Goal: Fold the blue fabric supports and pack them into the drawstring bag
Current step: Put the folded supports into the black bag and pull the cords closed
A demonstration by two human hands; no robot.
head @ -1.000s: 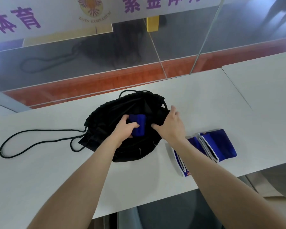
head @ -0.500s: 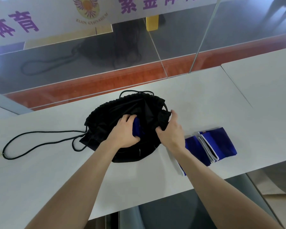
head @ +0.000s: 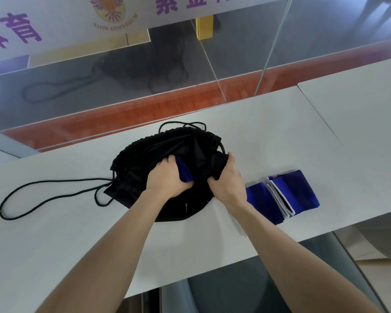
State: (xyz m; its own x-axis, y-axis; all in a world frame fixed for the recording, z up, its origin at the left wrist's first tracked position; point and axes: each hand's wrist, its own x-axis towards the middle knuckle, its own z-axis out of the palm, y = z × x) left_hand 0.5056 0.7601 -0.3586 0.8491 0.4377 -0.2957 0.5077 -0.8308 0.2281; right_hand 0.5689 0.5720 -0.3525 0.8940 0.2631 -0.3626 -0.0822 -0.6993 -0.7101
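Mid-packing: pushing folded blue support (head: 186,173) into drawstring bag (head: 142,154) with gripping left hand (head: 167,178); pinching bag rim open with right hand (head: 229,180). Next, probably: let go inside, fetch remaining supports (head: 289,192).

The black drawstring bag (head: 145,159) lies on the white surface (head: 269,132). The left hand (head: 165,179) grips a folded blue fabric support (head: 185,172) at the bag's mouth. The right hand (head: 228,179) grips the bag's right rim. Two more folded blue supports (head: 303,190) lie side by side just right of the bag. The cord (head: 43,193) loops out to the bag's left.
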